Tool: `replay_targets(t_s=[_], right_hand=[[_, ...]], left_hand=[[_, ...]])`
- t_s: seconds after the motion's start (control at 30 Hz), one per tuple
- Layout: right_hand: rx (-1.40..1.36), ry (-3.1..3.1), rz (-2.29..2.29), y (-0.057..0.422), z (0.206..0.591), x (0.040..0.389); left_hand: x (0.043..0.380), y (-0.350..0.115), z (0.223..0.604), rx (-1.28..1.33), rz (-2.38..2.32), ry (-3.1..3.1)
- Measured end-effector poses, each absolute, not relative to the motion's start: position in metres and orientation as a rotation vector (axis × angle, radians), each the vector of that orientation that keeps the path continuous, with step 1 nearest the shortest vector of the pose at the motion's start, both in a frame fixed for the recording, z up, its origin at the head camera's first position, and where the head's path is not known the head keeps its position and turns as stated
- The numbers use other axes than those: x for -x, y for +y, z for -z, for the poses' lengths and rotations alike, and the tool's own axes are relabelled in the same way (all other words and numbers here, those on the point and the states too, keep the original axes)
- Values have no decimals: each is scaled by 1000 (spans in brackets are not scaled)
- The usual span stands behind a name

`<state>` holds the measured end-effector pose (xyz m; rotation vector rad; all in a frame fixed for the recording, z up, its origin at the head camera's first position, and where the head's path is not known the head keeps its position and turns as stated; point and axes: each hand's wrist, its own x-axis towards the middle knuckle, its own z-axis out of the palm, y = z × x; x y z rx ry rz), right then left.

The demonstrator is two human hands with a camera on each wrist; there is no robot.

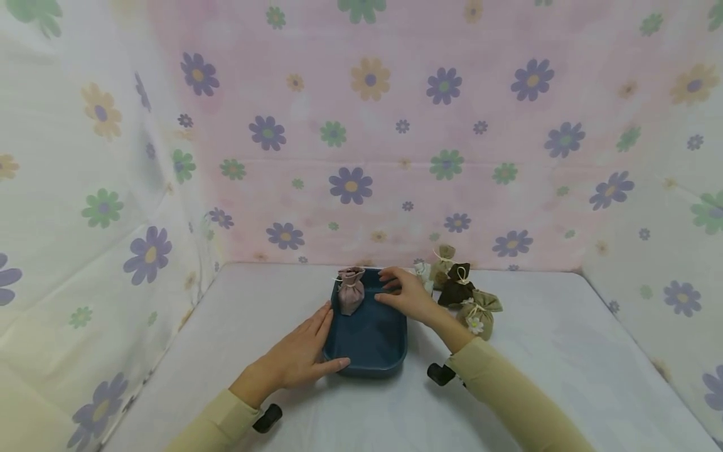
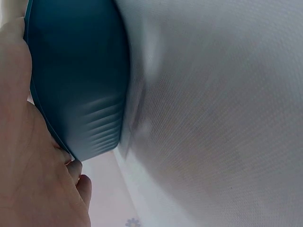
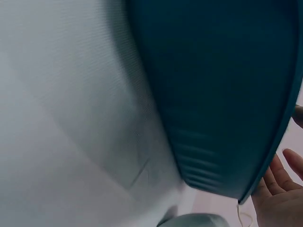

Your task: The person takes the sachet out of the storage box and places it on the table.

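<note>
A dark blue tray (image 1: 367, 342) with a raised rim lies on the table. At its back left corner inside stands a mauve drawstring pouch (image 1: 351, 294), tied at the neck. My left hand (image 1: 299, 351) rests along the tray's left side, fingers stretched forward and thumb over the front left rim. In the left wrist view, the left hand (image 2: 35, 156) lies right at the tray wall (image 2: 78, 71). My right hand (image 1: 409, 295) reaches across the right rim, fingers loosely bent over the tray's inside, with nothing visible between them. The right wrist view shows the tray's ribbed outer wall (image 3: 208, 104).
Right of the tray stand several small pouches: a white one (image 1: 423, 276), a tan one (image 1: 442, 267), a dark brown one (image 1: 456, 287) and an olive one (image 1: 480, 317) with a white flower. Flower-patterned cloth walls (image 1: 395, 125) border the white-covered table (image 1: 542, 351).
</note>
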<state>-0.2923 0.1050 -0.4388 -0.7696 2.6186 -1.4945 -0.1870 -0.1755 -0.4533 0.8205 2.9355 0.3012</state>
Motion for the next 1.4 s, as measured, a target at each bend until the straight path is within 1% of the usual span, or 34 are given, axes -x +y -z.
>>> replay_targets(t_s=[0.23,0.43,0.83,1.2,1.4], right_hand=[[703,2616,1489,86,441,297],[746,2606,1468,75,442,301],[905,2578,1400,68,448,310],[843,2568,1375,63,449,312],[864,2627,1345,63,452,313]], left_hand=[[186,-175,453,-828,-291,2936],[186,-175,453,-834,-292,2940],[187,-174,455,-837,-277,2946],[186,-174,455,-829,-290,2952],[185,-174,453,-829,-296,2950]])
